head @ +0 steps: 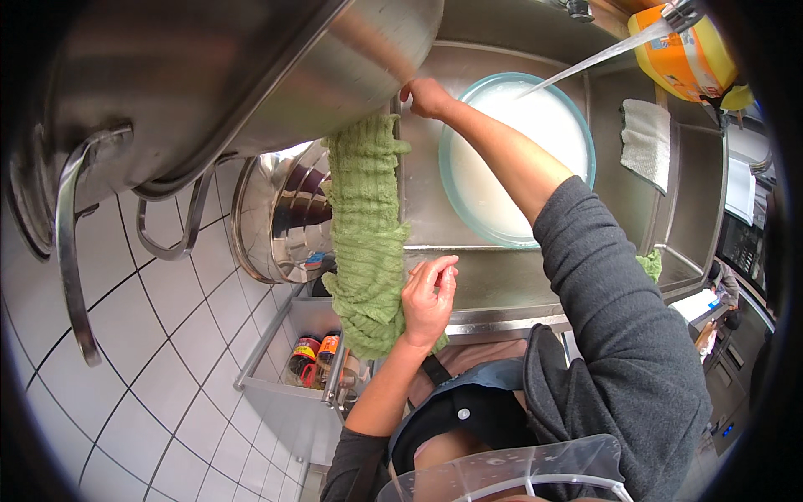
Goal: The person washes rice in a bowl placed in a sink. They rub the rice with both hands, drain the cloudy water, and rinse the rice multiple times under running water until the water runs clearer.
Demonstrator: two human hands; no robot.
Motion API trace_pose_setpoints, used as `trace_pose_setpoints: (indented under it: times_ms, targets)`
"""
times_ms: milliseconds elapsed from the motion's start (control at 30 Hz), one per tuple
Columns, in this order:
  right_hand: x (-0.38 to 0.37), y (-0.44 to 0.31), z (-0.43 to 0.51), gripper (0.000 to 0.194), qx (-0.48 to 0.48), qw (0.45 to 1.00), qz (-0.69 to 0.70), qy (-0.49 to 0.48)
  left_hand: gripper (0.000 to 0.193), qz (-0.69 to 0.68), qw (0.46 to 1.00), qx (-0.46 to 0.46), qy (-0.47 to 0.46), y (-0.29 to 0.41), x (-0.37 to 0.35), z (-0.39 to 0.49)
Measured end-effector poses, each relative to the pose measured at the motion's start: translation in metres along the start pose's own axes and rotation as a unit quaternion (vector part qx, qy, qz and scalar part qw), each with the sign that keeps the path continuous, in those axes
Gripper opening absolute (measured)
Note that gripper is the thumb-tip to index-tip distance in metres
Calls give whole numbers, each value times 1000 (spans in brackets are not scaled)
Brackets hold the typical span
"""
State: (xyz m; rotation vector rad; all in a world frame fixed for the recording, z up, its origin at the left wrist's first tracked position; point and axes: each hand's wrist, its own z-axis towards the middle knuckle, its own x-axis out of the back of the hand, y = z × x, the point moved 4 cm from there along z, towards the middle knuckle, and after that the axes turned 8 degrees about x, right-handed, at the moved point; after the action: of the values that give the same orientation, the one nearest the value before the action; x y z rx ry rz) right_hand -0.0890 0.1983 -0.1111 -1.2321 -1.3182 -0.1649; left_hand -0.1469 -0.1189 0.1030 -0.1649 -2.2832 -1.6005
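My left hand [430,298] is wet, its fingers curled in and the thumb against them, with nothing visible inside. It rests beside a bunched green towel [367,207] along the sink's left edge. My right arm reaches across a round basin with a pale blue rim [446,182]. The right hand [431,98] is bent down close to the underside of a large steel pot [351,69]; its fingertips are partly hidden. Milky white liquid [495,169] fills the basin, which stands in a stainless steel sink [426,207]. A water stream [596,59] runs into it from the tap [682,14].
Steel handles [72,245] of pots jut out at left, above a shiny metal bowl [263,219]. An open drawer [270,376] holds bottles [304,357]. A white cloth [646,144] lies on the sink's right side, below a yellow-orange jug [680,56]. Another person [728,285] is partly visible at far right.
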Motion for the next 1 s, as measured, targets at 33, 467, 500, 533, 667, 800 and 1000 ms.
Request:
trace_pose_setpoints:
  times_ms: [33, 467, 500, 533, 667, 800, 1000]
  targets:
    - [1, -3, -3, 18, 3, 1000, 13, 0, 17, -5, 1000, -3, -1, 1, 0, 0]
    - [-29, -33, -17, 21, -110, 991, -69, -43, 20, 15, 1000, 3, -12, 5, -5, 8]
    - [-28, -36, -16, 21, -103, 991, -67, -53, 20, 20, 1000, 0, -6, 7, -5, 8]
    - [-25, -39, -16, 21, -97, 991, -67, -62, 20, 7, 1000, 13, -16, 7, -7, 9]
    - [3, -56, -35, 15, -27, 998, -7, -50, 17, 37, 998, 21, -48, 14, -15, 16]
    - [71, -61, -120, 7, 122, 970, 107, 180, 18, 98, 991, 33, -90, 13, -33, 36]
    - [125, 13, -266, 7, -18, 994, -22, 107, 60, 194, 978, 71, -16, -8, -72, 83]
